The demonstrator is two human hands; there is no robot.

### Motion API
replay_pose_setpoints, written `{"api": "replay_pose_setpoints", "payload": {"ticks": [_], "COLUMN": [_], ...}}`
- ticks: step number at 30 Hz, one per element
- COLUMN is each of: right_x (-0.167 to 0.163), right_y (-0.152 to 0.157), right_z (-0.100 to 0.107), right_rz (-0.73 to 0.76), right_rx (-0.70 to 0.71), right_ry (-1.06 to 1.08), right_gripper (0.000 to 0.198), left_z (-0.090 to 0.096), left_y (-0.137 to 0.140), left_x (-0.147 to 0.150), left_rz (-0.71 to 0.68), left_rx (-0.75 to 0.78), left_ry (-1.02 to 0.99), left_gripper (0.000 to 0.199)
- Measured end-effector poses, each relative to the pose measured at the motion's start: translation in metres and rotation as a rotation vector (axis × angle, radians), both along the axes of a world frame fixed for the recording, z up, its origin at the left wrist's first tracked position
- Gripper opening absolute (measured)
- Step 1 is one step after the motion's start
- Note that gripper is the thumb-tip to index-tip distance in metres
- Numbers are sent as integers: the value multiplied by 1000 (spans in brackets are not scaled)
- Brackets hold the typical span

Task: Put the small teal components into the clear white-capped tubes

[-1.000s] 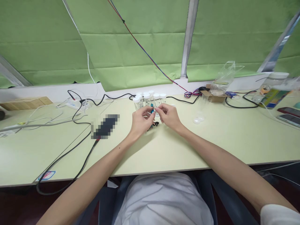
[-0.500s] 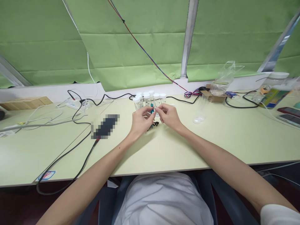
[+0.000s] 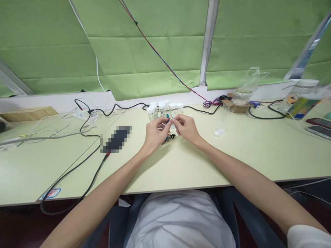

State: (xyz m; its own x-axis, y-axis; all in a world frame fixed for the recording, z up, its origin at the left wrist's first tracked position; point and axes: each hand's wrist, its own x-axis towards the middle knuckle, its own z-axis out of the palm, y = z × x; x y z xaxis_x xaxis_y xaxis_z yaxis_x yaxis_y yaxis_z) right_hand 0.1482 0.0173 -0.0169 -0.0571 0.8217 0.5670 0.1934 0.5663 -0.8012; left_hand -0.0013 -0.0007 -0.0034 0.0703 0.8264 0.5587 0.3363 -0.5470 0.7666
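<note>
My left hand (image 3: pixel 157 132) and my right hand (image 3: pixel 186 127) meet above the table with their fingertips close together. Between my left thumb and forefinger is a small blue piece (image 3: pixel 168 117), mostly covered by the fingers. The thumb and forefinger of my right hand pinch right beside it; what they hold is too small to make out. Below the hands lie small black and teal parts (image 3: pixel 171 136), partly hidden by my left hand. Just behind stand several clear vials with white caps (image 3: pixel 162 107).
Two clear round lids (image 3: pixel 219 132) lie to the right by a clear tube. A small cardboard box (image 3: pixel 239 107) with a plastic bag stands farther back. On the left are a pixelated dark object (image 3: pixel 117 139), a black cable (image 3: pixel 77 165) and a power strip (image 3: pixel 86 114).
My fingertips have shifted very slightly around the small blue piece, and less of it shows. Both arms and the things on the table stay where they were.
</note>
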Motion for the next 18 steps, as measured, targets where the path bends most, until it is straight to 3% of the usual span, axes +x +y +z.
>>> {"api": "replay_pose_setpoints", "payload": {"ticks": [18], "right_x": [-1], "right_y": [-1], "right_z": [0], "right_rz": [3], "right_rx": [19], "right_ry": [-11], "right_gripper": [31], "left_z": [-1], "left_y": [2], "left_x": [-1], "left_rz": [-11], "left_rx": [2], "left_ry": [4], "left_gripper": [22]}}
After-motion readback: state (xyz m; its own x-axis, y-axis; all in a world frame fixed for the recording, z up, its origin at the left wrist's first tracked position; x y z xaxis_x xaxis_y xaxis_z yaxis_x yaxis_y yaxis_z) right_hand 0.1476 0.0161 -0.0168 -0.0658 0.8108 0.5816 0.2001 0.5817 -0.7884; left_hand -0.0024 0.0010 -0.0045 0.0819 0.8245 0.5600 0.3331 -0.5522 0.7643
